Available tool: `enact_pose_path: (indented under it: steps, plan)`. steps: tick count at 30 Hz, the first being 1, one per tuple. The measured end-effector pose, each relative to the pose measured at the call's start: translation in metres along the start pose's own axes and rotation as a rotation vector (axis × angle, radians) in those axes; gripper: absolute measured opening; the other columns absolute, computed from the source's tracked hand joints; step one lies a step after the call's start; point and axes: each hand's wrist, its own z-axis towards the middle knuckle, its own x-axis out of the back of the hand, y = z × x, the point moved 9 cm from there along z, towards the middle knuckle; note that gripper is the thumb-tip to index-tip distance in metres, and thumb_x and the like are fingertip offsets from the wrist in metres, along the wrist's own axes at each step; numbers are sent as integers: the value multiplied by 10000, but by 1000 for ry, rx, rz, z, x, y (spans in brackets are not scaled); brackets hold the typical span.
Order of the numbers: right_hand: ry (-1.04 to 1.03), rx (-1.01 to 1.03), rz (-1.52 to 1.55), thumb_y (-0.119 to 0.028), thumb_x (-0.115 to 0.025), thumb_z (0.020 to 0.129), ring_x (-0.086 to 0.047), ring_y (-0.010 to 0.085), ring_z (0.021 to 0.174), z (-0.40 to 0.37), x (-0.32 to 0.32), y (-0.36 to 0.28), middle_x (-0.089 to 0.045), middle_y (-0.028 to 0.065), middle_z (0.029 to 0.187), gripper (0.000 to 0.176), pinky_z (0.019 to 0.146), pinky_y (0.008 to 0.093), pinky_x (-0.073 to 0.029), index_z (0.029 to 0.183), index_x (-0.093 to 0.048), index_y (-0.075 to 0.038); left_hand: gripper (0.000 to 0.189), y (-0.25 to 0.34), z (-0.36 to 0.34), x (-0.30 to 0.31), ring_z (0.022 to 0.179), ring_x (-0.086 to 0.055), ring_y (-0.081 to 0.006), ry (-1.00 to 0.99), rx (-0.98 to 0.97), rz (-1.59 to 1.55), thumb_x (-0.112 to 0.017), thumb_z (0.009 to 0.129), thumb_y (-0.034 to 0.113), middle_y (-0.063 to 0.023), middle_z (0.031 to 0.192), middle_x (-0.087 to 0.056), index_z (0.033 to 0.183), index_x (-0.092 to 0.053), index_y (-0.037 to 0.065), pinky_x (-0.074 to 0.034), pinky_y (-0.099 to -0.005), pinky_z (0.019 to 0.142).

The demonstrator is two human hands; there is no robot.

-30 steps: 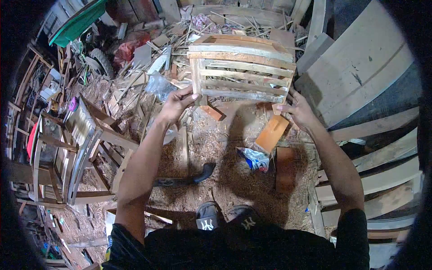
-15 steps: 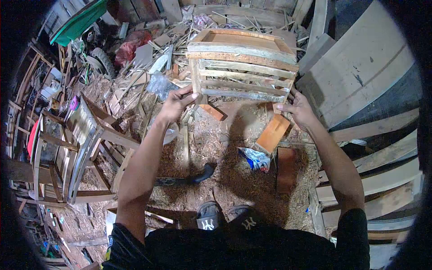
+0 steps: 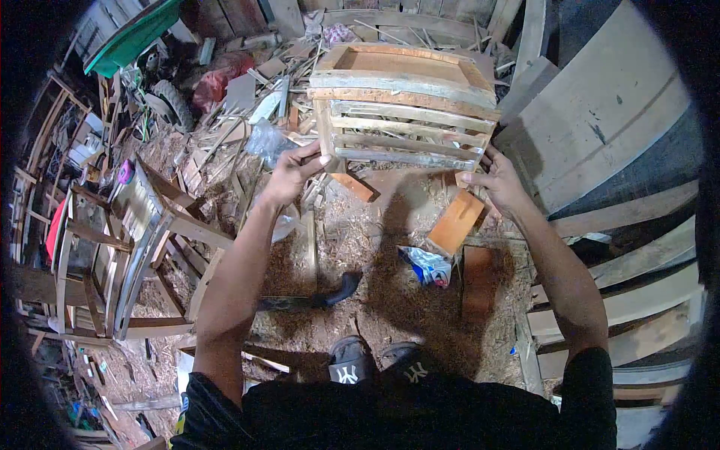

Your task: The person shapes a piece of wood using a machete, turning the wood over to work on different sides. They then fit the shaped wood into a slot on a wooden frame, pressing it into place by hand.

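A slatted wooden frame [image 3: 405, 96], with several horizontal bars and a panelled top section, is held up in front of me. My left hand [image 3: 294, 174] grips its lower left post, thumb pressed on the near side. On the opposite post my right hand [image 3: 496, 182] is closed in the same way, its fingertips partly hidden behind the wood. Below the right hand lies an orange-brown wood block [image 3: 456, 222] on the floor. A smaller wood offcut [image 3: 352, 187] lies under the frame's left corner.
Sawdust covers the floor. A blue and white plastic packet [image 3: 427, 267] and a reddish-brown board [image 3: 478, 281] lie near my feet. A wooden chair-like frame [image 3: 142, 225] stands at left. Curved slats [image 3: 622, 296] and a large panel [image 3: 600, 112] are at right. Scrap wood lies behind.
The slatted frame is nearly still, its top edge tipped very slightly up and away. Both hands keep the same hold.
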Motion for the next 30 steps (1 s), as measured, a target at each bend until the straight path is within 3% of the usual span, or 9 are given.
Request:
enact_pose_path:
  steps: [14, 19, 23, 30]
  plan:
    - [0, -31, 3, 46, -777, 722, -513, 199, 1246, -2, -5, -2, -524, 89, 1363, 838, 1081, 348, -407, 1451, -372, -44, 401, -2, 2, 2, 1054, -609, -123, 11, -24, -25, -621, 947, 69, -69, 1221, -650, 1339, -560, 10, -486, -279, 965]
    - [-19, 18, -5, 40, -751, 743, -468, 217, 1284, -1, -5, -4, -507, 113, 1372, 807, 1097, 369, -384, 1447, -360, -13, 408, -2, 1, 2, 1067, -605, -124, 11, 19, -59, -625, 946, 76, -74, 1224, -649, 1341, -556, 6, -484, -285, 977]
    - [-12, -15, 29, 38, -778, 726, -476, 204, 1288, 0, -1, 3, -504, 111, 1399, 840, 1096, 364, -392, 1458, -373, -41, 412, -2, 5, 3, 1070, -604, -122, -24, -50, -57, -628, 947, 83, -71, 1225, -648, 1344, -553, 4, -487, -283, 973]
    - [-29, -12, 0, 30, -753, 763, -497, 214, 1267, -5, -4, 2, -520, 113, 1376, 759, 1079, 360, -411, 1432, -399, -28, 422, -3, 1, 3, 1075, -607, -131, 12, 12, -28, -634, 950, 113, -76, 1232, -644, 1350, -548, 6, -497, -289, 956]
